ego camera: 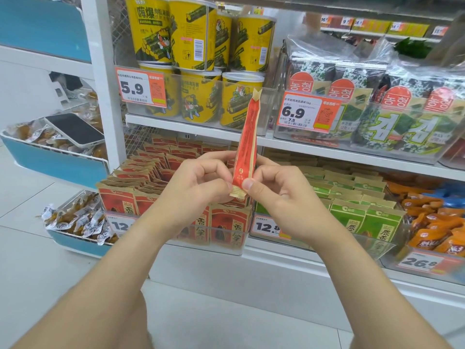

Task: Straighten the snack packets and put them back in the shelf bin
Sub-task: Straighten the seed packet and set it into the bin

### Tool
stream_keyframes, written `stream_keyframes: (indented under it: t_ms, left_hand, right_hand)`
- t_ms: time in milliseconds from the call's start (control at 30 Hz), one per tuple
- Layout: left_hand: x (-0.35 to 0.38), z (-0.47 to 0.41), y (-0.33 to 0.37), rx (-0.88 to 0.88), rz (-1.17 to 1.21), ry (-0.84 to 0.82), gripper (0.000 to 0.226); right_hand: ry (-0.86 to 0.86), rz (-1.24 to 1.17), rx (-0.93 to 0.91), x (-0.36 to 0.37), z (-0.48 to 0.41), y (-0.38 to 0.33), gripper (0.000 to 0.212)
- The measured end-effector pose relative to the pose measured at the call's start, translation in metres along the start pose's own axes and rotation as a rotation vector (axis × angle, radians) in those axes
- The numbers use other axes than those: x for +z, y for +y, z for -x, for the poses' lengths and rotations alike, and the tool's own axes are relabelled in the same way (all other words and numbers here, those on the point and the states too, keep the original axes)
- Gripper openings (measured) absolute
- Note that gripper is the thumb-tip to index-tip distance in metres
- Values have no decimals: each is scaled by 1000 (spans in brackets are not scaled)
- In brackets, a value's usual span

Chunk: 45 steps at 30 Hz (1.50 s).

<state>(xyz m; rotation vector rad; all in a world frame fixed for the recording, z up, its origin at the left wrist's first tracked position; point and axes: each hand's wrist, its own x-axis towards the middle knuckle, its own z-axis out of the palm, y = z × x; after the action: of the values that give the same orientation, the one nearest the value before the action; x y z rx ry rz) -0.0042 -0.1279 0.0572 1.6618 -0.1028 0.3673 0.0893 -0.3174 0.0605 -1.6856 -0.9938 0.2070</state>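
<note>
A red and tan snack packet point(247, 142) stands upright, edge-on to me, in front of the shelves. My left hand point(198, 182) pinches its lower left side and my right hand point(274, 187) pinches its lower right side near the bottom seal. Below and behind my hands, a clear shelf bin point(226, 244) holds rows of the same red packets point(130, 197), some leaning unevenly.
Green packets point(357, 212) fill the bin to the right, orange ones point(432, 222) further right. Yellow tubs point(196, 36) and seaweed bags point(377, 102) sit on the shelf above. Blue-fronted bins of loose snacks point(75, 220) and a tablet-like device point(75, 129) stand at left.
</note>
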Motion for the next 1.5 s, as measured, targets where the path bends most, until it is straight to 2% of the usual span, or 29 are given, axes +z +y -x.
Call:
stream_keyframes:
  t_ms: [167,267,400,467,600,700,767,867,900,967,1067,1133,1333,1400,1500]
  left_hand:
    - [-2,1,2,13,-51,5,14]
    - [4,2,4,48,-143,2,19]
    - [5,1,1,64,-225,-17,14]
    - [5,1,0,86,-228,4,18]
    - [8,0,-2,53,-117,75,47]
    - [10,1,1,32,-110,163,35]
    - [8,0,2,9,-97,165,25]
    - [6,-2,4,-47,-72,91,31]
    - [6,-2,5,-66,-56,65,34]
    - [6,-2,5,-102,-19,33,36]
    - [3,-3,3,-145,23,38,37]
    - [0,-4,1,-136,18,51,37]
    - [2,-5,1,-55,-44,32,35]
    - [4,-4,0,-46,-95,-16,33]
    - [5,-6,-8,27,-236,-36,30]
  right_hand:
    - [1,30,4,0,2,-1,29]
    - [36,173,-22,1,2,0,25]
    - [33,282,-67,5,3,0,27]
    - [55,325,-100,8,3,-1,33]
    - [83,452,-181,18,4,-2,33]
    - [115,503,-204,23,6,-4,34]
    - [202,474,-189,22,5,-4,33]
    - [434,315,-67,15,-1,-5,25]
    - [476,234,-4,12,-3,-5,30]
    - [463,119,80,7,-5,-3,41]
    - [326,68,106,5,-6,-1,20]
    - [294,73,97,4,-6,0,14]
    - [327,-15,59,0,-3,-4,13]
    - [391,-32,9,-2,-3,-5,13]
    - [576,61,-108,-5,-4,-1,21]
